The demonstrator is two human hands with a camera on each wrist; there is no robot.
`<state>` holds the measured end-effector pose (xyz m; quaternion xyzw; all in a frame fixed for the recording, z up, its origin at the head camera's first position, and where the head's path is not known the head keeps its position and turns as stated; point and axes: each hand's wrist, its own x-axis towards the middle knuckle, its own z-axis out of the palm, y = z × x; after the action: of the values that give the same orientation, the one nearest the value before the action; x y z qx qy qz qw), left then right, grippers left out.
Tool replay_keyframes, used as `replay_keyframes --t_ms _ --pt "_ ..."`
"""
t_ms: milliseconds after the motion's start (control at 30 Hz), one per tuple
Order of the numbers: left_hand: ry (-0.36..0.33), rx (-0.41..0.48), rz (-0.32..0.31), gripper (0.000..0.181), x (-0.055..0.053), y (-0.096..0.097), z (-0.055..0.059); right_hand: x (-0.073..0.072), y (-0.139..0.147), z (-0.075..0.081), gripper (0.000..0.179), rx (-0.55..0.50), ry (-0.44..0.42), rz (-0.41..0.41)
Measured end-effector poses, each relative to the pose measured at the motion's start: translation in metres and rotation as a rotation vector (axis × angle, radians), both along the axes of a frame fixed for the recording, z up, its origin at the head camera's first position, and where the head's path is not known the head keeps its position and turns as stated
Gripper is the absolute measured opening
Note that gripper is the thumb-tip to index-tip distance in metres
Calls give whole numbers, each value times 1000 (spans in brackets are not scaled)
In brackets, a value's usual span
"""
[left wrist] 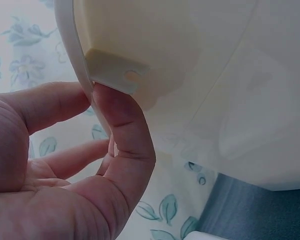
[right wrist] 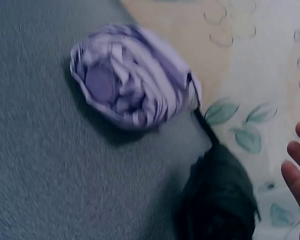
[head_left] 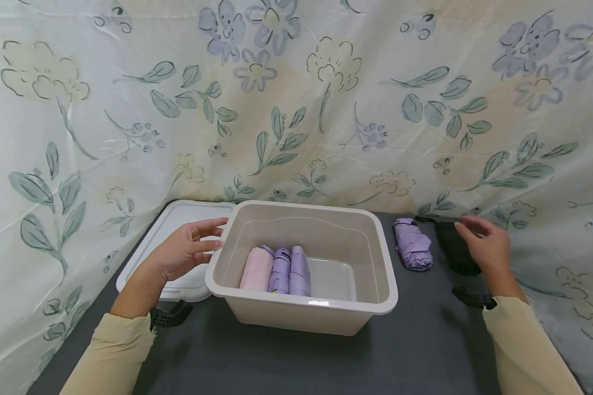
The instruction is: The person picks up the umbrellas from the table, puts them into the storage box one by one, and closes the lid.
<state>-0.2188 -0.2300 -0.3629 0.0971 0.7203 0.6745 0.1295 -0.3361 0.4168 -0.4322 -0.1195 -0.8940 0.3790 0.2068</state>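
Observation:
A beige plastic storage bin (head_left: 301, 318) stands on the dark table. My left hand (head_left: 190, 252) pinches its left rim, and the left wrist view shows a curled digit tucked under the rim (left wrist: 72, 55). Inside lie a pink rolled bundle (head_left: 257, 269) and two purple rolled bundles (head_left: 280, 270), side by side at the left. To the right of the bin rests a purple folded umbrella (head_left: 413, 245). Beside it lies a black folded umbrella (head_left: 453, 247) with a strap. My right hand (head_left: 489, 247) hovers at the black umbrella's right side, fingers loosely bent, holding nothing.
A white lid (head_left: 178, 219) lies on the table (head_left: 415, 351), left of the bin and partly behind it. A floral curtain (head_left: 296, 109) hangs behind the table and along its sides.

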Motion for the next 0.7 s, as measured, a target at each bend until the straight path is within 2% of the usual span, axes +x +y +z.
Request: replay_keyframes --t_ms 167,400,533,700 --pt "-5 6 2 67 0 0 -1 -6 14 -13 56 21 -65 16" --pt "-2 8 2 66 0 1 -1 -14 31 -25 60 4 -256 14" --pt "-3 14 4 66 1 1 -1 -15 38 -27 67 36 -331 64" --pt "-3 11 7 67 1 1 -1 -19 44 -30 72 101 -374 123"
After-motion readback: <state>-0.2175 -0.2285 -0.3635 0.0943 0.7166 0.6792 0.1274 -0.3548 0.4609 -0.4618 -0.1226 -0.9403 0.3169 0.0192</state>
